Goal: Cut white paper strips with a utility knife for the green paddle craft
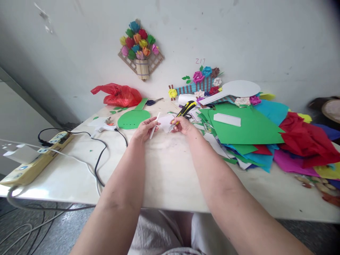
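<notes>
My left hand (145,129) is closed on a slim white stick (155,126), pinched between thumb and fingers and held tilted. From its look alone I cannot tell whether it is paper or plastic. In my right hand (182,125) is a black and yellow utility knife (187,108), its blade end pointing down toward the table. A pale sheet of paper (165,123) lies between the two hands. Just beyond my left hand rests a green round card piece (134,119) with a long neck and a row of small dots.
To the left are a white glue gun (105,127), cords and a yellow power strip (34,159). A red plastic bag (119,95) and dark-handled scissors (154,101) lie behind. Green card sheets (244,129), paper scraps and crumpled red paper (310,140) pile up on the right.
</notes>
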A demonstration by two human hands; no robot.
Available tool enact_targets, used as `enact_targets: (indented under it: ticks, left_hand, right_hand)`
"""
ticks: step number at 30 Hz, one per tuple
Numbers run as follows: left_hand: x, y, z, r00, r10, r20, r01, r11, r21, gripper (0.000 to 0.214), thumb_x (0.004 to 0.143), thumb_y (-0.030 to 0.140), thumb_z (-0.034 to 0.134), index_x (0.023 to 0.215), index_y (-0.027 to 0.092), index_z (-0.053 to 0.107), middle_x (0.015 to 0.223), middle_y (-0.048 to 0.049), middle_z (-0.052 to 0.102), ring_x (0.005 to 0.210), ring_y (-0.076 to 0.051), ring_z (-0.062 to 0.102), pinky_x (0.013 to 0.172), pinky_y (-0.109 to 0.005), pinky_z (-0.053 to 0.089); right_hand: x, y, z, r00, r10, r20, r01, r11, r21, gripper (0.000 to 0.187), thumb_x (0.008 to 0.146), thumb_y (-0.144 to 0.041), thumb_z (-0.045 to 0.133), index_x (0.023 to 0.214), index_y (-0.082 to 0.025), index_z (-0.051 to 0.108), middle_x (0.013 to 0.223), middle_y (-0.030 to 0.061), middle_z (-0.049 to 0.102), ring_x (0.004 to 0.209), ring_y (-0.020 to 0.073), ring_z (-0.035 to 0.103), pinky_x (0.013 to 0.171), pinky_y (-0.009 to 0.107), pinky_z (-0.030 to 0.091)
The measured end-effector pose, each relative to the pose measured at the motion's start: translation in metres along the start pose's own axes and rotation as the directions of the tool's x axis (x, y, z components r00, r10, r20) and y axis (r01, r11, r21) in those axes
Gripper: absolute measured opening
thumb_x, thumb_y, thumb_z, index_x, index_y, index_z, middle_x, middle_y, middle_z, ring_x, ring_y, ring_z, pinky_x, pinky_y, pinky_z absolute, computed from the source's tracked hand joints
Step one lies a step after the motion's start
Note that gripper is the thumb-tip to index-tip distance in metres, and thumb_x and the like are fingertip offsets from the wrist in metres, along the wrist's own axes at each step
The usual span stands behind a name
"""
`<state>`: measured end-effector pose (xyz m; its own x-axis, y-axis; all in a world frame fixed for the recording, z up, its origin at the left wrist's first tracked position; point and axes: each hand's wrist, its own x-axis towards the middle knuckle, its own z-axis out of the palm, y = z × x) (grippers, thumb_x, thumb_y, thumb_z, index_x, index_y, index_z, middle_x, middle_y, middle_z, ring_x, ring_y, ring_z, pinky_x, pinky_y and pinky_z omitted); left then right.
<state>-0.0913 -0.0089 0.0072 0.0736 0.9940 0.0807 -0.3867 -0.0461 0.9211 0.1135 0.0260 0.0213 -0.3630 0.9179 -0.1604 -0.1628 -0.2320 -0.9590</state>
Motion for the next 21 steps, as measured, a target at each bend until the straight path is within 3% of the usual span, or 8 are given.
enact_targets:
  ticks: [5,9,21]
  left_hand:
    - [-0.003,0.001,0.005,0.996,-0.023,-0.083,0.023,1.0,0.005,0.027,0.073,0.003,0.075,0.096,0.011,0.064,0.08,-0.007,0.075,0.06,-0.012,0.071,0.064,-0.021,0.058]
    - [-0.002,0.001,0.006,0.989,-0.023,-0.149,0.028,0.999,0.029,0.021,0.071,0.002,0.078,0.082,0.012,0.063,0.078,-0.0067,0.075,0.065,-0.013,0.072,0.071,-0.023,0.058]
    - [0.001,-0.001,0.008,0.954,0.055,-0.295,-0.03,0.996,0.088,0.019,0.069,0.0,0.076,0.079,0.01,0.063,0.068,-0.0047,0.072,0.06,-0.013,0.07,0.063,-0.021,0.054]
  right_hand:
    - [0.004,0.005,0.007,0.991,-0.062,-0.121,0.078,0.989,0.13,0.008,0.06,-0.015,0.055,0.067,-0.018,0.056,0.043,-0.0063,0.046,0.038,0.0074,0.04,0.051,0.024,0.053]
    - [0.005,0.007,0.01,0.981,-0.081,-0.176,0.106,0.984,0.141,0.007,0.061,-0.016,0.053,0.065,-0.018,0.058,0.043,-0.0045,0.048,0.038,0.0077,0.041,0.047,0.022,0.051]
    - [0.01,0.005,0.021,0.897,-0.24,-0.372,0.306,0.944,0.127,0.007,0.06,-0.011,0.053,0.061,-0.014,0.059,0.043,-0.0052,0.05,0.038,0.0055,0.044,0.045,0.017,0.043]
